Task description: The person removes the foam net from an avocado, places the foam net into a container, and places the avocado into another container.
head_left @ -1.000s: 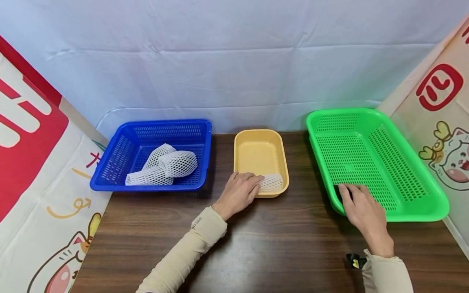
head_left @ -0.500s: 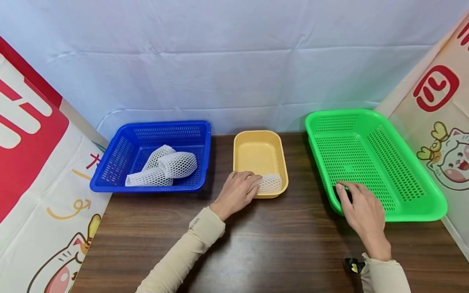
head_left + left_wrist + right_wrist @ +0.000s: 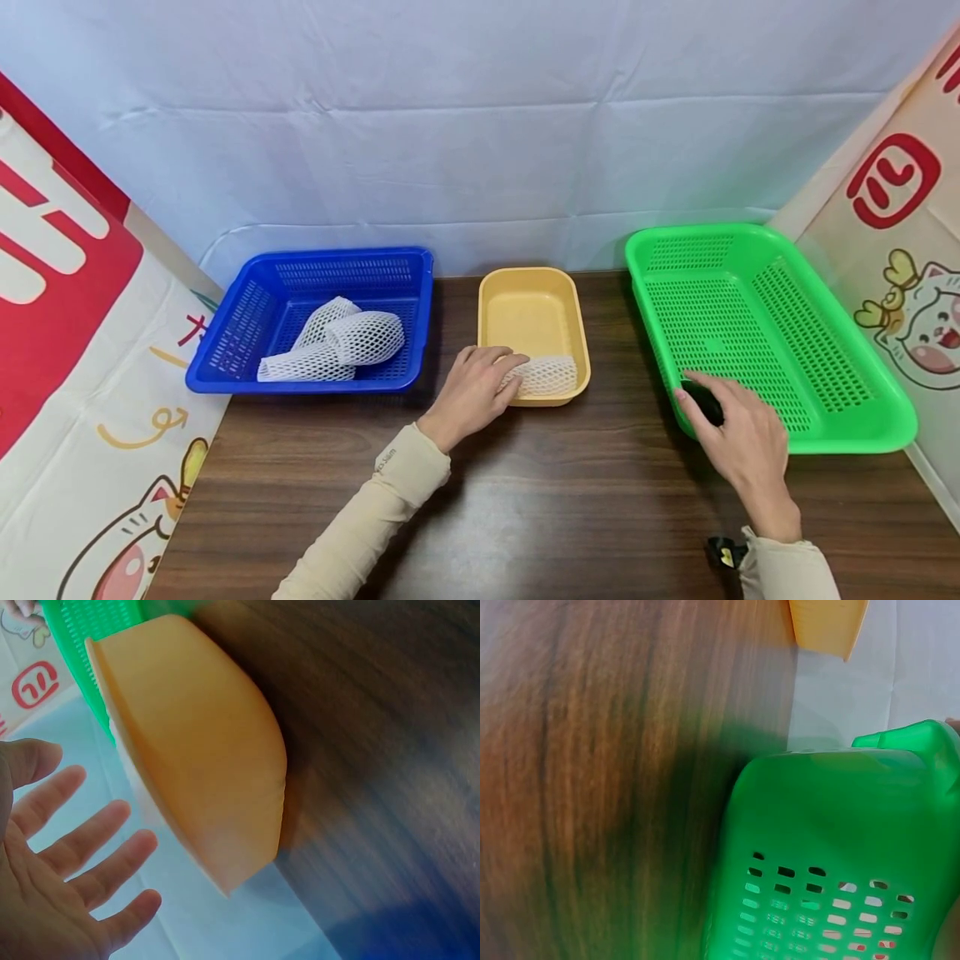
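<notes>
Right hand: we have the right hand (image 3: 746,433) closed on a dark object (image 3: 705,404), thumb on one side, fingers on the other; most of the object is hidden by the hand, so we can't tell what it is.
Dark object: in the grip, at the near left corner of the green basket (image 3: 855,442); we can't tell whether it touches the basket.
Left hand: we see the left hand (image 3: 472,387) with fingers spread apart, at the near left rim of the yellow tray (image 3: 528,312).
White foam net: the white foam net (image 3: 547,375) lies along the tray's near end, just beside the left fingertips; contact we can't confirm.
Blue basket: left of the tray, the blue basket (image 3: 303,387) holds a heap of mesh sleeves (image 3: 367,337).
Table: all three containers sit apart on the wood-grain table (image 3: 540,508); pale cloth backdrop (image 3: 487,158) behind.
</notes>
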{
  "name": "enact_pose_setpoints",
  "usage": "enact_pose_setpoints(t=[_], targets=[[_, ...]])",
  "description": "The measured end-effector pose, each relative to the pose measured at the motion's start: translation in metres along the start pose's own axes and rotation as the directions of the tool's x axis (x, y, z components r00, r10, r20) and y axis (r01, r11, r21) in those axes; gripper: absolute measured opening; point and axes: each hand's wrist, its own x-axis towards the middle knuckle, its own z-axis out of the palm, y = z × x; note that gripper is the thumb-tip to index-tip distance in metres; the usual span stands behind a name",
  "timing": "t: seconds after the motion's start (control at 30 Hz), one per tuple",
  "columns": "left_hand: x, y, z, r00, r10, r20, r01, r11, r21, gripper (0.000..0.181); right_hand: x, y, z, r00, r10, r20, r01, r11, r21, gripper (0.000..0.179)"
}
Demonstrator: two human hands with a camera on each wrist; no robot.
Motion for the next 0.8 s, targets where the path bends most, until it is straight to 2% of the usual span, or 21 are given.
enact_pose_setpoints(t=[0.17,0.43,0.6,0.8], targets=[[-0.002,-0.005,-0.006,1.000,-0.013,-0.011,0.013,1.000,-0.016,0.030,-0.001,0.000,0.001,1.000,-0.007,0.003,0.007,1.000,-0.019,0.040],[-0.008,-0.014,-0.013,0.999,-0.025,-0.037,0.024,0.999,-0.027,0.029,0.000,0.000,0.003,0.993,-0.100,-0.065,0.097,0.994,-0.041,0.043],[-0.011,-0.023,-0.019,0.996,-0.025,-0.091,0.022,0.999,-0.037,0.028,-0.003,0.001,0.005,0.989,-0.118,-0.091,0.115,0.993,-0.034,0.042],[-0.015,-0.035,-0.028,0.987,-0.046,-0.151,0.041,0.998,-0.038,0.027,-0.005,0.001,0.005,0.992,-0.093,-0.086,0.090,0.995,-0.030,0.042]])
